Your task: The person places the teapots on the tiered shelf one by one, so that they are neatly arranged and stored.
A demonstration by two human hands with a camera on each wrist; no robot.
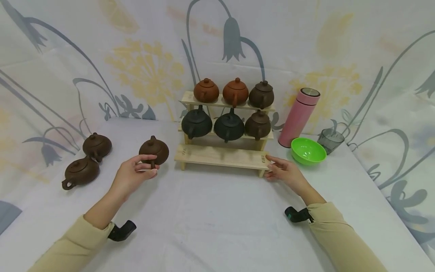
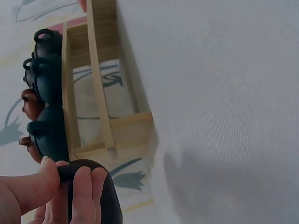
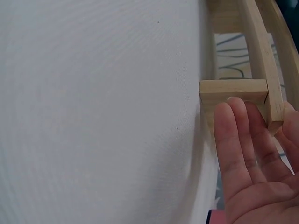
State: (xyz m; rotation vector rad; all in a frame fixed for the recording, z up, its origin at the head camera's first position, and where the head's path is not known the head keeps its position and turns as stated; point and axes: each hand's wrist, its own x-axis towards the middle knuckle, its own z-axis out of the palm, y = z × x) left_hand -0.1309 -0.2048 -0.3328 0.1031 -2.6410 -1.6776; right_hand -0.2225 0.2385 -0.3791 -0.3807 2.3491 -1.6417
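Observation:
My left hand [image 1: 130, 175] pinches the handle of a dark brown teapot [image 1: 154, 148], to the left of a wooden tiered rack [image 1: 221, 156]. In the left wrist view, the thumb and fingers [image 2: 84, 196] close around that handle, and the pot's body is partly cut off. My right hand [image 1: 287, 173] grips the right end of the rack's lowest board. The right wrist view shows its fingers [image 3: 229, 135] beside the end leg under the board, with the thumb on the other side. Reddish-brown teapots [image 1: 235, 91], black teapots [image 1: 196, 122] and brown teapots [image 1: 258, 124] stand on the upper two tiers.
Two more brown teapots [image 1: 96, 145] sit close together at the far left of the white-covered table [image 1: 210, 219]. Right of the rack stand a pink thermos [image 1: 297, 121], a bright green bowl [image 1: 307, 152] and a grey transparent cup [image 1: 330, 139]. A patterned cloth hangs behind.

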